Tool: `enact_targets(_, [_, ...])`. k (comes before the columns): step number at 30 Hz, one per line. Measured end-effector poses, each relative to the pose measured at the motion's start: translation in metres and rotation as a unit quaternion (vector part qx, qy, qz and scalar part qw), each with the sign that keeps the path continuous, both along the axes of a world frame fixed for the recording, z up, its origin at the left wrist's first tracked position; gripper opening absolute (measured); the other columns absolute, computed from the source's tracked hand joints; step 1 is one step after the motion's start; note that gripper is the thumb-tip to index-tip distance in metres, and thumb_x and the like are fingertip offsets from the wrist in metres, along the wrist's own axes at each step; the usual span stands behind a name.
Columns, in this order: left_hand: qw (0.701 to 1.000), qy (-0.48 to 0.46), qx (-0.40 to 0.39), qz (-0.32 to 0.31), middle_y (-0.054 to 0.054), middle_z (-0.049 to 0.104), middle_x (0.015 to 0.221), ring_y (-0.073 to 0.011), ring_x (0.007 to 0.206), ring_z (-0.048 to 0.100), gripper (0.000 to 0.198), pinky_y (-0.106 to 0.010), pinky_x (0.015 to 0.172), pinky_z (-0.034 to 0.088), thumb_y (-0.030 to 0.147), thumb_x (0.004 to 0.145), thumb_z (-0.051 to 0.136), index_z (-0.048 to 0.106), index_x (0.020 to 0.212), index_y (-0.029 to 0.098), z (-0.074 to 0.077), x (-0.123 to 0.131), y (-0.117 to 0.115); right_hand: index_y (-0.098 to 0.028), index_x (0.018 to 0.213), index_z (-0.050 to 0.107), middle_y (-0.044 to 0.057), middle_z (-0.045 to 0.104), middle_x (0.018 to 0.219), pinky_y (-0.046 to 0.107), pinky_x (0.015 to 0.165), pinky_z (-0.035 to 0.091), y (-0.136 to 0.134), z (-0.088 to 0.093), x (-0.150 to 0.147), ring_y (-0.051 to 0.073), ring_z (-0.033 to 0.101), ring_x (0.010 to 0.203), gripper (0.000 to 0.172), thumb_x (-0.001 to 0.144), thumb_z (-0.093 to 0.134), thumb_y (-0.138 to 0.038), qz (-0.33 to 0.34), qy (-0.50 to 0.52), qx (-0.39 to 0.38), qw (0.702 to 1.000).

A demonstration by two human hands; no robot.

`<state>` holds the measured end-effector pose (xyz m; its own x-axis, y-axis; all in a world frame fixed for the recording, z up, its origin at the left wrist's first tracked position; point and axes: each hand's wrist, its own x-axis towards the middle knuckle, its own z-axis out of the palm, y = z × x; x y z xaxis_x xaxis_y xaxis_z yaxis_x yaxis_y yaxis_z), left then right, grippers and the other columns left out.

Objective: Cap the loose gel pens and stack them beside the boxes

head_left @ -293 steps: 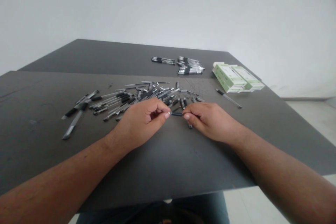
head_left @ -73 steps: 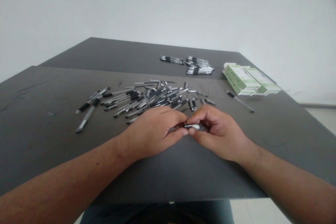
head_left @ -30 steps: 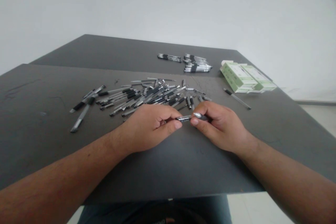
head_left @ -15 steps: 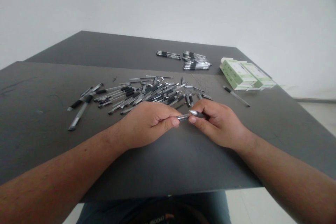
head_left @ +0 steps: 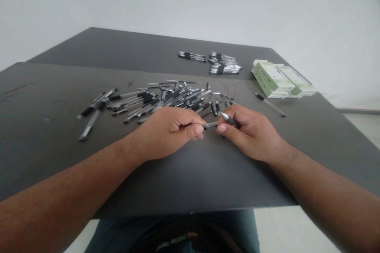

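Observation:
Both my hands meet over the near middle of a dark grey table (head_left: 44, 118). My left hand (head_left: 169, 130) is closed, pinching the end of a pen barrel (head_left: 210, 125) between thumb and forefinger. My right hand (head_left: 247, 132) is closed on the other end, where a silver pen tip (head_left: 225, 116) shows above its thumb. The two hands hold the pen parts together just in front of a loose heap of pens and pen parts (head_left: 166, 101).
Several stray pens (head_left: 95, 108) lie left of the heap. A neat row of assembled pens (head_left: 221, 65) sits at the back. Green and white boxes (head_left: 280, 81) stand at the far right, with a single pen (head_left: 270, 104) beside them.
The hands stay joined on the pen parts; the silver tip now sits higher, above my right thumb. The view has tipped down a little, so the table's things sit higher in the picture.

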<state>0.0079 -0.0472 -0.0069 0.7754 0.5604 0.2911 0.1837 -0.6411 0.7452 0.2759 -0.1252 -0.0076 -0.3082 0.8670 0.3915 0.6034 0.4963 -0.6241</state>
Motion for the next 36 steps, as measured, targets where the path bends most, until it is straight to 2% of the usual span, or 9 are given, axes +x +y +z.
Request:
enact_targets(7, [1.000, 0.001, 0.017, -0.006, 0.004, 0.089, 0.088, -0.0116, 0.076, 0.082, 0.022, -0.021, 0.073, 0.058, 0.024, 0.109, 0.062, 0.083, 0.102, 0.022, 0.004, -0.001, -0.002, -0.025, 0.097, 0.069, -0.002, 0.070, 0.079, 0.028, 0.062, 0.044, 0.000, 0.001, 0.000, 0.014, 0.059, 0.066, 0.020, 0.111, 0.073, -0.038, 0.004, -0.009, -0.002, 1.000])
enact_targets(13, [0.998, -0.004, 0.054, -0.017, 0.004, 0.088, 0.092, -0.0125, 0.082, 0.081, 0.020, -0.022, 0.075, 0.055, 0.029, 0.107, 0.065, 0.084, 0.103, 0.024, -0.001, 0.000, 0.000, -0.025, 0.096, 0.070, -0.002, 0.072, 0.082, 0.028, 0.064, 0.046, 0.001, 0.001, -0.002, 0.014, 0.062, 0.068, 0.018, 0.111, 0.073, -0.035, 0.021, -0.009, 0.010, 1.000])
enact_targets(19, [0.996, 0.044, 0.076, -0.012, 0.002, 0.088, 0.093, -0.0148, 0.085, 0.080, 0.025, -0.024, 0.077, 0.054, 0.037, 0.108, 0.065, 0.085, 0.100, 0.024, 0.004, 0.000, -0.001, -0.025, 0.095, 0.071, -0.001, 0.074, 0.082, 0.028, 0.066, 0.049, 0.000, 0.002, -0.003, 0.014, 0.062, 0.068, 0.017, 0.110, 0.072, -0.034, 0.026, -0.016, 0.009, 0.999])
enact_targets(25, [0.995, 0.059, 0.077, 0.039, 0.002, 0.088, 0.090, -0.0155, 0.080, 0.079, 0.024, -0.026, 0.072, 0.051, 0.034, 0.103, 0.066, 0.088, 0.105, 0.026, 0.005, 0.003, -0.005, -0.025, 0.099, 0.074, -0.001, 0.080, 0.087, 0.027, 0.070, 0.054, -0.001, 0.002, -0.004, 0.015, 0.071, 0.073, 0.007, 0.105, 0.070, -0.023, 0.016, -0.042, 0.032, 0.999])
enact_targets(32, [0.984, 0.098, 0.135, 0.057, -0.001, 0.084, 0.087, -0.0192, 0.083, 0.076, 0.021, -0.030, 0.074, 0.051, 0.031, 0.099, 0.065, 0.086, 0.100, 0.025, 0.001, 0.009, -0.012, -0.027, 0.112, 0.080, 0.000, 0.088, 0.099, 0.028, 0.083, 0.062, -0.007, -0.001, -0.010, 0.018, 0.081, 0.086, 0.034, 0.089, 0.061, -0.011, 0.049, -0.076, 0.022, 0.996])
enact_targets(36, [0.982, 0.095, 0.151, 0.062, -0.001, 0.084, 0.090, -0.0203, 0.085, 0.076, 0.020, -0.031, 0.075, 0.051, 0.034, 0.103, 0.067, 0.086, 0.103, 0.025, -0.002, 0.009, -0.011, -0.027, 0.113, 0.081, 0.000, 0.089, 0.102, 0.028, 0.083, 0.063, -0.007, -0.001, -0.010, 0.017, 0.082, 0.086, 0.037, 0.088, 0.060, -0.009, 0.054, -0.061, 0.016, 0.997])
